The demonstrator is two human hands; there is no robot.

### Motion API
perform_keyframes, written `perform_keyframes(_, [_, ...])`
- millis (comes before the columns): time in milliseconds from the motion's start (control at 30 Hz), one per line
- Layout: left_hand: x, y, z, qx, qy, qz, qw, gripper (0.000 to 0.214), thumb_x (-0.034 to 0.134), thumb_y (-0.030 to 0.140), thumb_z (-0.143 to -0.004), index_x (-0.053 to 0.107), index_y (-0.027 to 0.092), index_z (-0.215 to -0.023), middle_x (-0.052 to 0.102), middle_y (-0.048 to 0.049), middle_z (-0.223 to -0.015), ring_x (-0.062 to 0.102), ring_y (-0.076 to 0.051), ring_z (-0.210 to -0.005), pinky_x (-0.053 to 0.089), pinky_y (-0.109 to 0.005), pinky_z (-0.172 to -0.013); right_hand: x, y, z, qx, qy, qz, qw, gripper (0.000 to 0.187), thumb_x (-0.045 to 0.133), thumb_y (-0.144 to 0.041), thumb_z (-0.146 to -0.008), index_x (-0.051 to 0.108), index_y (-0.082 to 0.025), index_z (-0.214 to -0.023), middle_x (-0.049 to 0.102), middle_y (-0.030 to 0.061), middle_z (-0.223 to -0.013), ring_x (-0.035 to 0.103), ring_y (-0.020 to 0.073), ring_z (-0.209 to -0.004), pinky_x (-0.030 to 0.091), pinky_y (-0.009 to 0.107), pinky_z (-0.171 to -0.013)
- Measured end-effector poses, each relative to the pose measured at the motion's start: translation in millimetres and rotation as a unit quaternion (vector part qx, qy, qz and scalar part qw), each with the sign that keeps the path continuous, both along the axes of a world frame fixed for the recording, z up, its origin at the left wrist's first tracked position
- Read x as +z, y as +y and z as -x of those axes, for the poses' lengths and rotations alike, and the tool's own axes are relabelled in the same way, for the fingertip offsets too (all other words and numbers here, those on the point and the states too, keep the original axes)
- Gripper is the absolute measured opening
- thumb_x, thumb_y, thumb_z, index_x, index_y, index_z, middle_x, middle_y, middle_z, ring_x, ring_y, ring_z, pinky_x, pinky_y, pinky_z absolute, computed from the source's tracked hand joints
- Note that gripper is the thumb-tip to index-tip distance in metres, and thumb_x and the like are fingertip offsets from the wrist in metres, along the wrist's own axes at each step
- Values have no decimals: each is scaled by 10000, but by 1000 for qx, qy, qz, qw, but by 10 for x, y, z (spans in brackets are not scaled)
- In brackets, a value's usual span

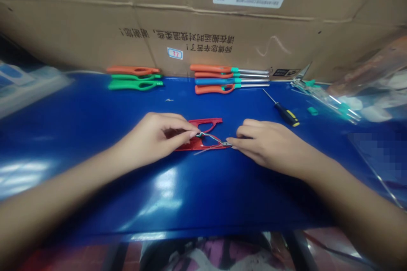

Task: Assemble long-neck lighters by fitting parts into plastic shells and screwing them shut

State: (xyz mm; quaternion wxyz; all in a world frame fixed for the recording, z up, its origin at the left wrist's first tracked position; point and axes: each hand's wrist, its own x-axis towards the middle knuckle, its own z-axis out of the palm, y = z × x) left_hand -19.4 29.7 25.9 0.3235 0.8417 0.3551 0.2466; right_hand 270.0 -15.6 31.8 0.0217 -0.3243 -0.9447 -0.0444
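Two red lighter handle halves lie on the blue table, one behind the other: the far half and the near half. Above them a thin, light-coloured wire runs between my hands. My left hand pinches its left end, at a small dark part that is mostly covered by the fingertips. At the other end, my right hand grips a small metal piece between thumb and fingers, by the tip of the near half. A thin, pale tube slants along that half's near edge.
Lighters with metal barrels lie along a cardboard box, with orange and green handles to their left. A screwdriver lies at the right, near loose metal rods and a plastic bag. Another bag stands far left.
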Motion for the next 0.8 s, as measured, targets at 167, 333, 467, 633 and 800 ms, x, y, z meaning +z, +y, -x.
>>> perform_keyframes(167, [-17, 7, 4, 27, -9, 38, 999, 175, 701, 318, -890, 808, 215, -982, 788, -44, -967, 747, -176, -840, 604, -242, -730, -3, 14, -6, 2, 1, 1, 1000, 357, 401, -252, -1063, 725, -162, -1181, 664, 91, -902, 510, 214, -842, 372, 348, -671])
perform_keyframes(333, [-24, 17, 17, 11, 25, -2, 1000, 189, 675, 300, -902, 809, 230, -1016, 789, -42, -988, 745, -178, -841, 602, -262, -744, 13, 5, 24, 9, 15, 16, 1000, 347, 410, -253, -1061, 728, -159, -1161, 664, 91, -895, 518, 208, -835, 362, 331, -647])
perform_keyframes(467, [-43, 30, 17, -4, 40, -41, 998, 177, 672, 303, -907, 813, 222, -976, 792, -39, -977, 746, -174, -843, 598, -261, -776, 19, -1, 38, 11, 28, 25, 999, 336, 419, -256, -1058, 733, -165, -1141, 661, 83, -879, 510, 200, -823, 370, 328, -654])
perform_keyframes(633, [-58, 48, 21, -7, 48, -45, 998, 167, 681, 300, -900, 816, 225, -963, 800, -32, -962, 753, -171, -833, 596, -252, -765, 7, -14, 32, 6, 19, 35, 999, 348, 405, -251, -1063, 725, -163, -1171, 649, 81, -883, 489, 199, -815, 363, 332, -649])
perform_keyframes(800, [-57, 80, 52, -19, 56, -29, 998, 176, 687, 322, -890, 819, 236, -966, 807, -25, -941, 756, -170, -794, 595, -243, -714, -24, -32, 31, 5, 4, 28, 1000, 320, 432, -236, -1054, 718, -171, -1180, 652, 81, -884, 490, 202, -822, 351, 330, -649])
